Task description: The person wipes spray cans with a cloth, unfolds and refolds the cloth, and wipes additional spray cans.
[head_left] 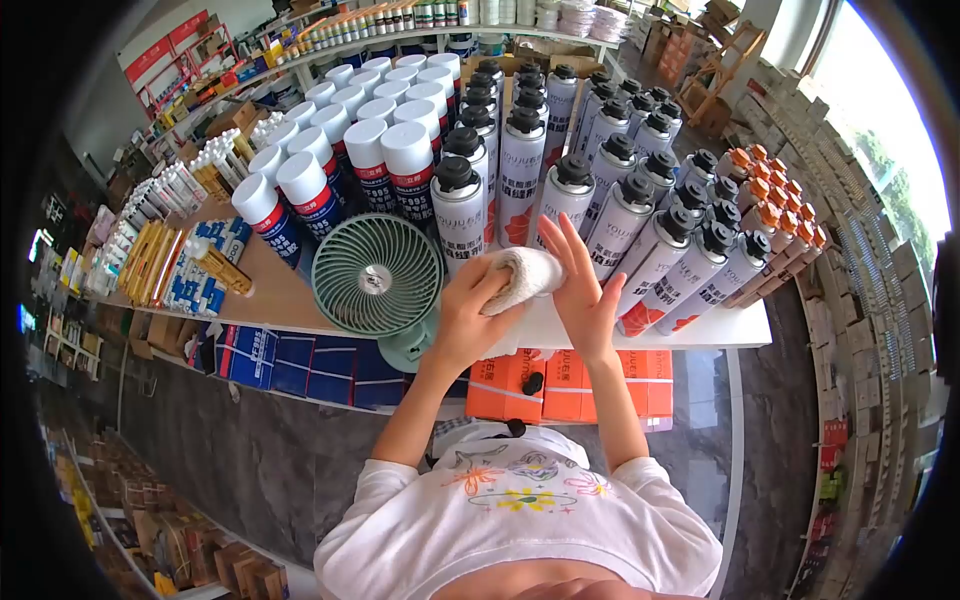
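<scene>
My left hand (473, 308) is closed around a folded white cloth (528, 277), held above the table's front edge. My right hand (584, 292) has its fingers stretched out and apart, and its palm side faces the cloth's right end, touching or very close to it. Just beyond both hands stand grey spray cans (568, 196) with black tops, in rows. A green desk fan (376, 278) stands to the left of my left hand.
White-capped blue and red cans (310, 190) fill the table behind the fan. Orange-topped tubes (790, 215) crowd the right end. Orange boxes (590, 385) and blue boxes (300, 362) sit below the tabletop (715, 328). Stocked shelves (870, 320) line the right.
</scene>
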Demonstrator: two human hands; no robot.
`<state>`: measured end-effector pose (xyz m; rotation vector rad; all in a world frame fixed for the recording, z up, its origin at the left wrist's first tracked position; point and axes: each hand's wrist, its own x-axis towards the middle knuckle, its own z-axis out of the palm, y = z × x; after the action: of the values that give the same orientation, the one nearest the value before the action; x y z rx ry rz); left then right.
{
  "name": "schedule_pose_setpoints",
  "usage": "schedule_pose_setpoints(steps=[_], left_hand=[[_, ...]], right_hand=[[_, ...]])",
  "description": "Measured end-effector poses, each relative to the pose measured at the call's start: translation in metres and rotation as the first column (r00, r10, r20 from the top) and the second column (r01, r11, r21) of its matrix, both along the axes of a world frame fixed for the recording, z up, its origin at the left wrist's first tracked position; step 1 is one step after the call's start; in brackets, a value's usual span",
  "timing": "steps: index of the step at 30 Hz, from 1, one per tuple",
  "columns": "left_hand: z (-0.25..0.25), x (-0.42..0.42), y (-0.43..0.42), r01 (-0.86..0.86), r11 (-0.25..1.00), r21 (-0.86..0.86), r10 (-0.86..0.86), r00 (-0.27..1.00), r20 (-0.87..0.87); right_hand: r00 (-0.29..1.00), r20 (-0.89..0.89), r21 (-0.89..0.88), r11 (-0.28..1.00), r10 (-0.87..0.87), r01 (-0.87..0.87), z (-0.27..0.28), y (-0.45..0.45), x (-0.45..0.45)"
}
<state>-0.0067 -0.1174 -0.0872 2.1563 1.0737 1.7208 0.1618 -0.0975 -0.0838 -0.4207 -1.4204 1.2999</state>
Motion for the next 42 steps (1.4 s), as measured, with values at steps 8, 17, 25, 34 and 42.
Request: schedule_pose_setpoints(steps=[8, 17, 25, 34, 42], left_hand=[[0.0, -0.006, -0.003, 0.136, 0.989, -0.052, -0.14, 0.988, -0.072], [0.005, -0.003, 0.004, -0.022, 0.998, 0.061, 0.034, 0.98, -0.194], [0.003, 0.0, 0.007, 0.026, 0.994, -0.103, -0.01, 0.989, 0.147], [-0.001, -0.001, 0.012, 0.046, 0.988, -0.148, -0.01, 0.971, 0.238], [0.002, -0.001, 0.007, 0.052, 0.989, -0.136, -0.015, 0.966, 0.258]], right_hand=[[0.997, -0.025, -0.018, 0.997, -0.079, 0.079, -0.002, 0.005, 0.004], [0.987, -0.115, 0.002, 0.994, -0.11, 0.111, 0.0, 0.007, 0.004], [0.759, 0.064, 0.172, 0.757, -0.648, 0.631, -0.022, 0.031, 0.002], [0.532, 0.223, 0.388, 0.575, -0.817, 0.72, -0.032, 0.051, -0.006], [0.475, 0.231, 0.33, 0.528, -0.849, 0.783, -0.029, 0.068, -0.026]])
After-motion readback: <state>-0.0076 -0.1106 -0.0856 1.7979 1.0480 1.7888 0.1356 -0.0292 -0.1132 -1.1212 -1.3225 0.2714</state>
